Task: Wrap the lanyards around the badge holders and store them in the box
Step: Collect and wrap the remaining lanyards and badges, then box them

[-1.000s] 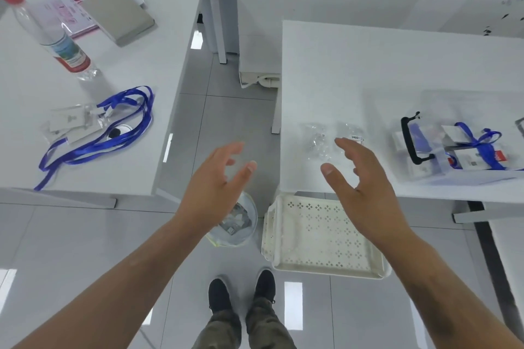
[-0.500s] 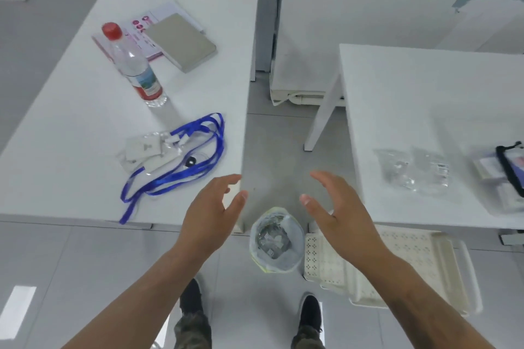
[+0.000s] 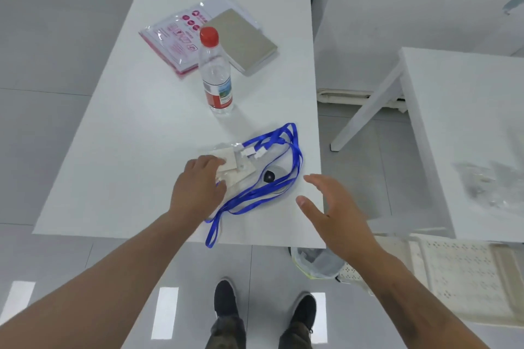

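Badge holders (image 3: 232,168) beside water bottle (image 3: 216,73) | left hand (image 3: 198,190) now landed on them, grip unclear | right hand (image 3: 334,212) spread, empty | pickup starting.

On the long white table (image 3: 136,133) the clear plastic water bottle (image 3: 216,76) stands behind the pile of clear badge holders (image 3: 236,168), whose blue fabric lanyards (image 3: 279,176) loop to their right, with the flat grey notebook (image 3: 242,39) farther back.
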Action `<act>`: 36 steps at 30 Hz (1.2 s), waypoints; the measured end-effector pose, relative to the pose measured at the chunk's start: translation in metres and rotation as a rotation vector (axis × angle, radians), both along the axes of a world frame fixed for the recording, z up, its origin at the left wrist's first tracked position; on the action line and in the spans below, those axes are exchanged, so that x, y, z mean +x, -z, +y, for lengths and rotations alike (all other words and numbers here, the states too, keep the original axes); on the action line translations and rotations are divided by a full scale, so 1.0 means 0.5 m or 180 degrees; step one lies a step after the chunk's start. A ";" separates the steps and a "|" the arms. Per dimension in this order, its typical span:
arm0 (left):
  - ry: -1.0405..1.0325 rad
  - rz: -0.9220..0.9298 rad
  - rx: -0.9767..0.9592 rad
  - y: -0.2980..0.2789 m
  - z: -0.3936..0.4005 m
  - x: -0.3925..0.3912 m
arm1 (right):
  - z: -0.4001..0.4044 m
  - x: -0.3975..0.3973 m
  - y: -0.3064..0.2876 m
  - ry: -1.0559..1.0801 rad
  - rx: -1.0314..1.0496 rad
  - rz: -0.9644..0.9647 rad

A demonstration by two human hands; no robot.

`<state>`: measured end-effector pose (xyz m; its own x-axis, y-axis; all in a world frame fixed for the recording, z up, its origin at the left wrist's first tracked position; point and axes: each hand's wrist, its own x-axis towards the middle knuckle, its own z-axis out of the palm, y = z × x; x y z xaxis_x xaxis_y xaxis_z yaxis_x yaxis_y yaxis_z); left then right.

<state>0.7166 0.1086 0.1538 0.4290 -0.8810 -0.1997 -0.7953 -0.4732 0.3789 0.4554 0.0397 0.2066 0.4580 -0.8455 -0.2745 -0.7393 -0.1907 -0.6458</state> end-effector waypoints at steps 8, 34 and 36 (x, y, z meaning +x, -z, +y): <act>0.0555 -0.0371 0.0308 0.046 -0.066 0.067 | -0.018 0.051 0.016 -0.0051 0.0041 0.0065; -0.0977 0.3345 -0.0292 -0.178 -0.069 0.054 | -0.144 0.193 -0.076 0.0035 0.0986 -0.1309; -0.1299 0.4086 -0.0245 -0.182 -0.065 0.059 | -0.138 0.190 -0.086 0.0179 0.1105 -0.1416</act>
